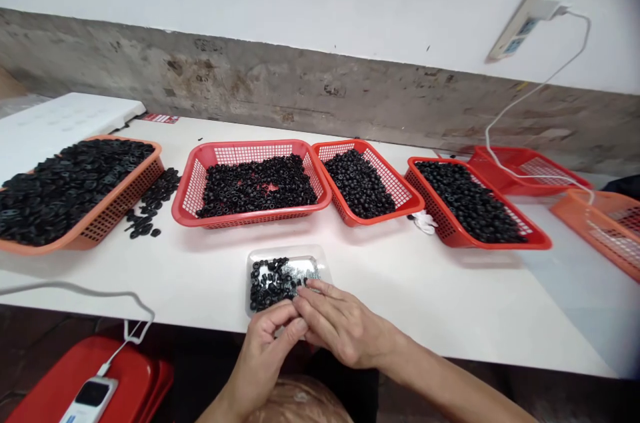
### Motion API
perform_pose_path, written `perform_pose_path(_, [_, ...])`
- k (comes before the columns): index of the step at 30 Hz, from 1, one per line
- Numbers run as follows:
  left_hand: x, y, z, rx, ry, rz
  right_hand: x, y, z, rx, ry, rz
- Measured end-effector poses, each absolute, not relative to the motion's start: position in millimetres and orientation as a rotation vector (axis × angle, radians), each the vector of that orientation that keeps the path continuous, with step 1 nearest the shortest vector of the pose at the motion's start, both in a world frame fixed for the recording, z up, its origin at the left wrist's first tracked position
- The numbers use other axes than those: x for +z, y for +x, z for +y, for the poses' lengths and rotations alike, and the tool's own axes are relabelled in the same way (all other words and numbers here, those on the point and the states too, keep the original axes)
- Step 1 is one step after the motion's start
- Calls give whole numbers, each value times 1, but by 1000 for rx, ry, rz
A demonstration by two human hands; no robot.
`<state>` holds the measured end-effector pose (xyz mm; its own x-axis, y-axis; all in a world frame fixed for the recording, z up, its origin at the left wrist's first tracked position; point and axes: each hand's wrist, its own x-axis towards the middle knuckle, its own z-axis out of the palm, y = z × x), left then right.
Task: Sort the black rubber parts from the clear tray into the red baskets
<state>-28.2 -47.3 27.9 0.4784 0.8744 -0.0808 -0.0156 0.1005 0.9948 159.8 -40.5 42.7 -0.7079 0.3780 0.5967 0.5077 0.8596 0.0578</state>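
Close under the head camera, the left hand point(263, 359) rose from the bottom edge with its fingers point(285, 333) curled narrow, while the right hand point(343, 326) reached across, back upward, its fingers point(313, 296) drawn together and meeting the left's above the near rim of a clear plastic tray point(287, 252). Whether either hand held a piece could not be told, since the fingertips hid what lay between them. The work in hand was at that tray, where a loose heap of black rings point(273, 284) lay, the right fingers just at its edge. Farther off on the white counter point(450, 303), an orange basket point(127, 206) stood heaped with more rings, with stray rings point(150, 199) scattered just beside it. To its right, a wide red basket point(200, 189), a narrower red basket point(345, 203) and an angled red basket point(440, 216) each held a dark mass of rings.
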Motion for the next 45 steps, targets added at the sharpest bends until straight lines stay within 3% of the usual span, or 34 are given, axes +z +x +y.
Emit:
perform_pose_path(5, [12,-47,-50,785,1500,959,32,172,-42,-15,-770,-2450])
perform_pose_path(8, [-1,-68,-51,886,1489,1148,36,202,-25,-39,-907,-2258])
perform_pose_path(12, [-18,-98,-44,1045,1411,1441,37,248,-8,-67,-1453,-1739])
perform_pose_path(18, [-50,-138,-5,1082,1596,1704,-32,249,-50,291,-1674,-1331])
perform_pose_path(24, [-75,-145,20,996,1774,1924,-81,238,-77,356,-1717,-1104])
perform_pose_path(32, [-73,-139,13,1078,1920,1919,-90,240,-79,527,-1647,-1268])
perform_pose_path(45, [-70,-126,8,1294,1707,2015,-91,244,-86,489,-1651,-1459])
